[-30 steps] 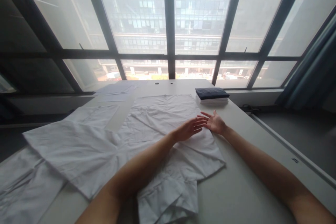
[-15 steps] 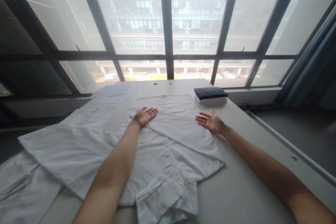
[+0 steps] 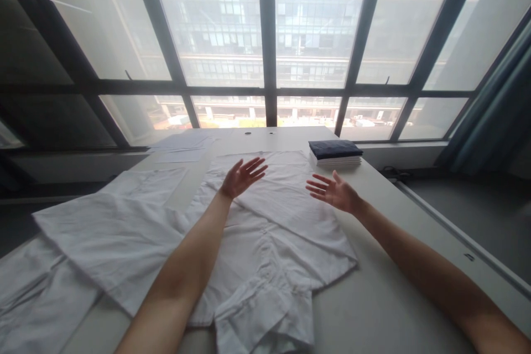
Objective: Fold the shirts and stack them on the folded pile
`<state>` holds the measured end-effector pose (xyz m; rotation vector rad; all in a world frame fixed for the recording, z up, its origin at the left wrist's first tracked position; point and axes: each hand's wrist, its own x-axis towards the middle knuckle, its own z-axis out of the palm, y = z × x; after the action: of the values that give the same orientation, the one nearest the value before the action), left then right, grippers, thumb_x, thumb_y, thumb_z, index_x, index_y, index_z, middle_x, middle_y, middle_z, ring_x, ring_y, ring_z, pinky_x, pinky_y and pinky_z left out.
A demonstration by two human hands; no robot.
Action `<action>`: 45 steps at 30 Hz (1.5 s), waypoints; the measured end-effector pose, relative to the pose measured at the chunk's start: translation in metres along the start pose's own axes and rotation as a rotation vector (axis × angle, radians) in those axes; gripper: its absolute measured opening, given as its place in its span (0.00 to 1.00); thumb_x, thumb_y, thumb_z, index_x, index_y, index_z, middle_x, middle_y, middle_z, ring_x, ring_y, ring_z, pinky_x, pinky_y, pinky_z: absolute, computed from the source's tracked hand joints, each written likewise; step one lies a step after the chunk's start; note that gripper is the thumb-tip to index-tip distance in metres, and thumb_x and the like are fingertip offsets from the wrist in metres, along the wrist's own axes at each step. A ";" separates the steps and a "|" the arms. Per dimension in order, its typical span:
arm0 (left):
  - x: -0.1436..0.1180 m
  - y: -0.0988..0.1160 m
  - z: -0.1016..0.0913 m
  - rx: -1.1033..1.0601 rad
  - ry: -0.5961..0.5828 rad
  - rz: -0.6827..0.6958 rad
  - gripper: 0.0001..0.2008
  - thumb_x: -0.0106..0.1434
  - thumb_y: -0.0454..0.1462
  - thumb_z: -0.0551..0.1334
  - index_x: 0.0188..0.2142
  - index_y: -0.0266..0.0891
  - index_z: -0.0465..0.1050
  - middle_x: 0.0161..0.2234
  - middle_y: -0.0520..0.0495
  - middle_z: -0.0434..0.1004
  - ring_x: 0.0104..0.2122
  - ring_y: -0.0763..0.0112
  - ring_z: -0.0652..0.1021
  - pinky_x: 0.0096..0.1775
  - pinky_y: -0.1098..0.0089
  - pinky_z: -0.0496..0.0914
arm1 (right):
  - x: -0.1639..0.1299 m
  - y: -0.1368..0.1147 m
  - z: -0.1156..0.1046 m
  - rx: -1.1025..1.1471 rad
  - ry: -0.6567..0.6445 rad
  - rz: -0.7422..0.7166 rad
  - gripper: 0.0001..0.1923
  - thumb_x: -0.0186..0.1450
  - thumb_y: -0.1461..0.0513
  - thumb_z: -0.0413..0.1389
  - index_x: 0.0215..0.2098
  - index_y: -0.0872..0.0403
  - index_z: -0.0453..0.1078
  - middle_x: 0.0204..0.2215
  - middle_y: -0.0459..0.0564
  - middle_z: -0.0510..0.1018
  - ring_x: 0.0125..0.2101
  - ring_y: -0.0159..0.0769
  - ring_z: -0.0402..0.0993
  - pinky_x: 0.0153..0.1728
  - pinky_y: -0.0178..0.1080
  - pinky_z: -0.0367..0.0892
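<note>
Seeming light and limp, the shirt (image 3: 286, 199) is best held by edges; left hand (image 3: 239, 178) and right hand (image 3: 337, 193) are spread, empty.

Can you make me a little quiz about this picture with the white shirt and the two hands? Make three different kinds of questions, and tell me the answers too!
1. True or false: the left hand is closed in a fist.

2. Pick one: what colour is the folded item on top of the white pile?
a) yellow
b) dark blue
c) red

3. Fill in the missing word: the fingers of the right hand point toward the ____ side of the picture, over the white shirt.

Key: 1. False, it is open with its fingers stretched out. 2. b. 3. left.
</note>
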<state>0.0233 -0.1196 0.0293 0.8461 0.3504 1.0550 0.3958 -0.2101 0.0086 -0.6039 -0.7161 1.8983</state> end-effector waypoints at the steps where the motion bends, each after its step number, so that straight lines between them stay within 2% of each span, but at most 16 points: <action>1: -0.002 -0.004 0.003 0.015 -0.036 -0.067 0.26 0.76 0.45 0.47 0.61 0.33 0.71 0.61 0.36 0.72 0.64 0.46 0.69 0.61 0.49 0.64 | -0.003 0.001 0.008 -0.017 -0.078 0.013 0.36 0.75 0.43 0.35 0.65 0.60 0.63 0.62 0.68 0.70 0.60 0.50 0.71 0.61 0.57 0.63; 3: -0.003 -0.012 0.003 0.032 -0.053 -0.178 0.25 0.76 0.45 0.46 0.62 0.34 0.70 0.61 0.36 0.72 0.64 0.44 0.68 0.61 0.46 0.63 | -0.007 0.006 0.018 -0.056 -0.180 0.059 0.36 0.76 0.43 0.35 0.64 0.59 0.64 0.63 0.66 0.70 0.61 0.50 0.69 0.63 0.57 0.60; 5: -0.001 -0.017 -0.004 0.033 -0.030 -0.236 0.24 0.76 0.44 0.48 0.62 0.36 0.70 0.61 0.35 0.73 0.63 0.45 0.69 0.61 0.46 0.64 | -0.007 0.014 0.020 -0.095 -0.199 0.132 0.34 0.76 0.44 0.37 0.63 0.59 0.66 0.62 0.65 0.71 0.61 0.50 0.70 0.64 0.57 0.59; 8: 0.006 -0.023 -0.016 0.032 0.086 -0.239 0.24 0.76 0.44 0.50 0.61 0.32 0.70 0.59 0.31 0.73 0.59 0.47 0.74 0.58 0.49 0.68 | -0.002 0.026 0.011 -0.107 -0.129 0.212 0.28 0.77 0.49 0.42 0.60 0.61 0.68 0.59 0.65 0.75 0.59 0.47 0.72 0.64 0.55 0.61; 12: 0.016 -0.028 -0.023 0.029 0.247 -0.228 0.25 0.77 0.44 0.49 0.61 0.25 0.67 0.55 0.26 0.76 0.52 0.48 0.79 0.53 0.51 0.74 | -0.008 0.033 0.003 -0.060 -0.059 0.199 0.24 0.77 0.53 0.44 0.58 0.61 0.69 0.58 0.64 0.76 0.58 0.43 0.73 0.63 0.50 0.62; 15: 0.017 -0.030 -0.023 0.007 0.254 -0.225 0.25 0.77 0.44 0.48 0.61 0.24 0.66 0.54 0.26 0.76 0.51 0.49 0.80 0.51 0.51 0.75 | -0.036 0.036 0.006 -0.089 -0.108 0.251 0.25 0.77 0.53 0.44 0.58 0.62 0.70 0.59 0.64 0.75 0.61 0.44 0.70 0.65 0.49 0.59; 21: 0.015 -0.030 -0.021 -0.018 0.243 -0.228 0.25 0.77 0.44 0.49 0.60 0.25 0.67 0.52 0.26 0.77 0.52 0.47 0.79 0.51 0.50 0.74 | -0.114 0.047 0.010 -0.178 -0.230 0.487 0.27 0.76 0.49 0.45 0.58 0.60 0.73 0.65 0.64 0.68 0.64 0.49 0.66 0.66 0.49 0.55; 25: 0.015 -0.030 -0.021 0.003 0.228 -0.212 0.25 0.77 0.45 0.48 0.58 0.24 0.69 0.52 0.25 0.77 0.53 0.45 0.79 0.52 0.50 0.74 | -0.140 0.041 0.022 -0.241 -0.326 0.618 0.28 0.74 0.48 0.49 0.59 0.60 0.72 0.65 0.66 0.67 0.64 0.52 0.66 0.66 0.51 0.55; 27: 0.015 -0.030 -0.020 0.016 0.228 -0.209 0.25 0.78 0.44 0.48 0.58 0.24 0.69 0.53 0.25 0.76 0.53 0.46 0.79 0.52 0.51 0.74 | -0.139 0.038 0.034 -0.249 -0.365 0.560 0.29 0.73 0.47 0.50 0.60 0.59 0.71 0.66 0.65 0.65 0.64 0.54 0.64 0.66 0.52 0.54; 29: 0.015 -0.030 -0.020 0.028 0.233 -0.206 0.25 0.77 0.44 0.48 0.58 0.24 0.68 0.53 0.25 0.76 0.53 0.46 0.79 0.52 0.51 0.74 | -0.126 0.039 0.047 -0.208 -0.361 0.435 0.30 0.74 0.46 0.48 0.61 0.59 0.70 0.67 0.63 0.64 0.66 0.55 0.62 0.66 0.53 0.53; 31: 0.015 -0.030 -0.020 0.032 0.245 -0.202 0.25 0.77 0.45 0.48 0.60 0.25 0.67 0.54 0.25 0.76 0.52 0.47 0.79 0.52 0.50 0.74 | -0.105 0.044 0.054 -0.128 -0.313 0.322 0.31 0.75 0.46 0.44 0.60 0.60 0.70 0.66 0.63 0.66 0.66 0.52 0.61 0.66 0.53 0.54; 33: 0.015 -0.030 -0.021 0.031 0.257 -0.199 0.26 0.77 0.46 0.47 0.62 0.27 0.66 0.54 0.26 0.75 0.52 0.48 0.80 0.52 0.50 0.75 | -0.079 0.051 0.052 -0.038 -0.240 0.256 0.31 0.76 0.46 0.41 0.60 0.60 0.70 0.64 0.63 0.69 0.65 0.50 0.63 0.66 0.53 0.55; 36: 0.015 -0.029 -0.021 0.039 0.260 -0.201 0.26 0.77 0.47 0.47 0.63 0.29 0.65 0.56 0.26 0.74 0.51 0.50 0.80 0.52 0.51 0.75 | -0.042 0.055 0.031 0.078 -0.093 0.186 0.31 0.76 0.46 0.40 0.60 0.61 0.68 0.59 0.65 0.73 0.62 0.47 0.68 0.64 0.53 0.61; 39: 0.015 -0.030 -0.021 0.048 0.248 -0.202 0.28 0.77 0.48 0.46 0.63 0.29 0.64 0.57 0.26 0.73 0.52 0.49 0.80 0.52 0.51 0.75 | -0.021 0.044 -0.001 0.155 0.059 0.049 0.35 0.75 0.43 0.36 0.61 0.59 0.65 0.59 0.67 0.74 0.61 0.47 0.70 0.60 0.56 0.67; 42: 0.015 -0.030 -0.022 0.046 0.233 -0.200 0.30 0.77 0.51 0.45 0.63 0.29 0.65 0.58 0.25 0.72 0.53 0.48 0.79 0.53 0.51 0.74 | -0.016 0.026 -0.028 0.185 0.193 -0.091 0.37 0.73 0.41 0.32 0.64 0.53 0.62 0.62 0.64 0.70 0.62 0.46 0.68 0.58 0.60 0.68; 45: 0.015 -0.030 -0.022 0.041 0.225 -0.200 0.31 0.76 0.51 0.45 0.63 0.29 0.65 0.58 0.26 0.72 0.54 0.47 0.79 0.53 0.51 0.74 | -0.022 0.010 -0.035 0.163 0.318 -0.167 0.37 0.73 0.40 0.31 0.65 0.53 0.62 0.64 0.64 0.67 0.64 0.45 0.66 0.58 0.58 0.68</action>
<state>0.0354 -0.1032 -0.0058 0.7138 0.6354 0.9601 0.4221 -0.2255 -0.0213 -0.6990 -0.3893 1.6380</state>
